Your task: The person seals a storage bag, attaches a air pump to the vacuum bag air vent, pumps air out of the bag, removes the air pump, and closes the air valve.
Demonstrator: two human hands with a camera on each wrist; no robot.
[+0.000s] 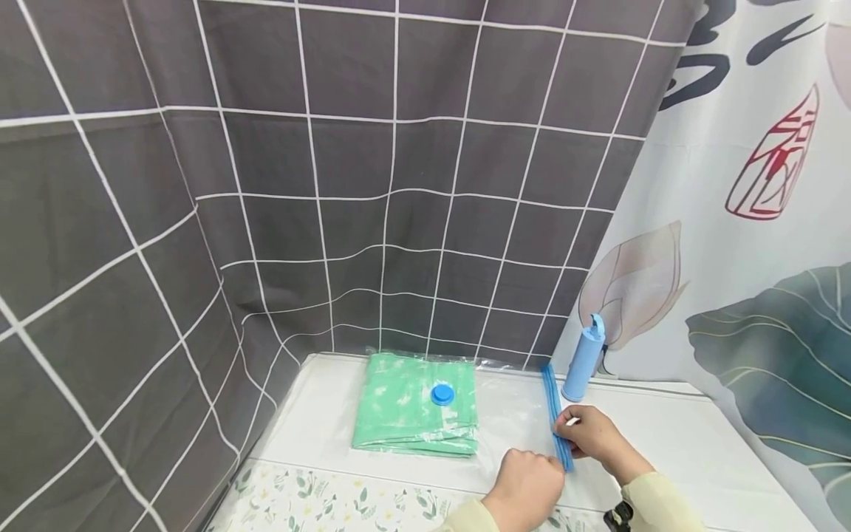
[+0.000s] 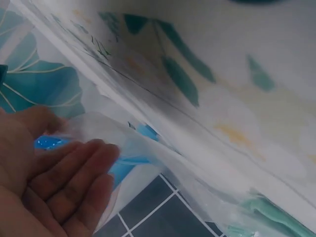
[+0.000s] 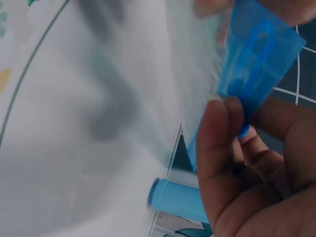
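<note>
Since the right hand (image 1: pixel 593 434) pinches the long blue plastic zip strip (image 1: pixel 552 391) and the left hand (image 1: pixel 530 479) the clear plastic bag (image 1: pixel 510 403) by its near corner, uneven pressure could totally leave far-end leaks.

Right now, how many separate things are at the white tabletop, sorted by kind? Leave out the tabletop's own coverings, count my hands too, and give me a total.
Clear bag: 1
Folded green cloth, inside the bag: 1
Blue cylinder: 1
Hands, left hand and right hand: 2
Total: 5
</note>
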